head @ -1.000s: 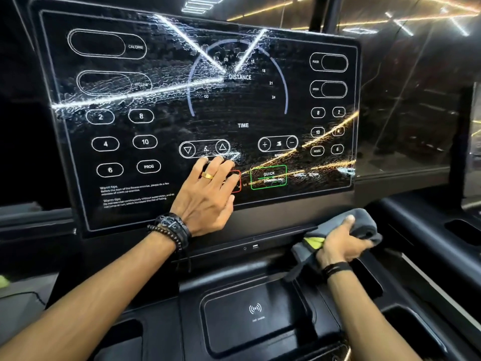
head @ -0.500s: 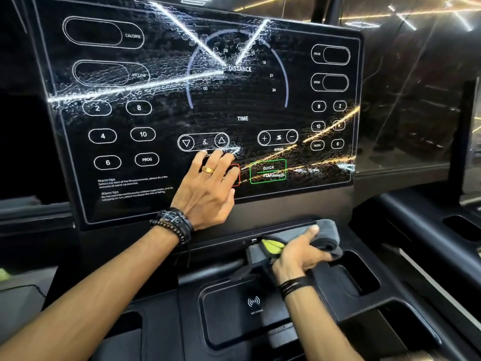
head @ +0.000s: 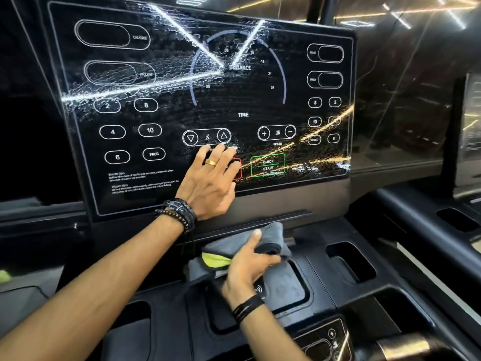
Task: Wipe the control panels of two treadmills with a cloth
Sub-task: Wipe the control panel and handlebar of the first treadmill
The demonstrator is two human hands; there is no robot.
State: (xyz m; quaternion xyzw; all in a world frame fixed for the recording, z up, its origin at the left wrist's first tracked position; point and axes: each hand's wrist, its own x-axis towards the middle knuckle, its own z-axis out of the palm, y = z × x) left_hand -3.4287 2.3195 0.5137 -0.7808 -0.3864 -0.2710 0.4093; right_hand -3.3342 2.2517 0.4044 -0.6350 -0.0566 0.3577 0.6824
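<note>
A black glossy treadmill control panel fills the upper view, with white button outlines and wet streaks across it. My left hand lies flat on the lower middle of the panel, fingers straight, partly covering a red-outlined button. My right hand grips a folded grey cloth with a yellow-green tag, holding it on the ledge just below the panel, above the wireless charging pad. The edge of a second treadmill's panel shows at the far right.
The black console tray below the panel has recessed pockets right of the charging pad and another slot farther right. A small control cluster sits near the bottom edge. Dark reflective glass stands behind the panel.
My right hand has slid the cloth leftward along the ledge under the panel, from the right side to the centre. My left hand has stayed pressed on the panel.
</note>
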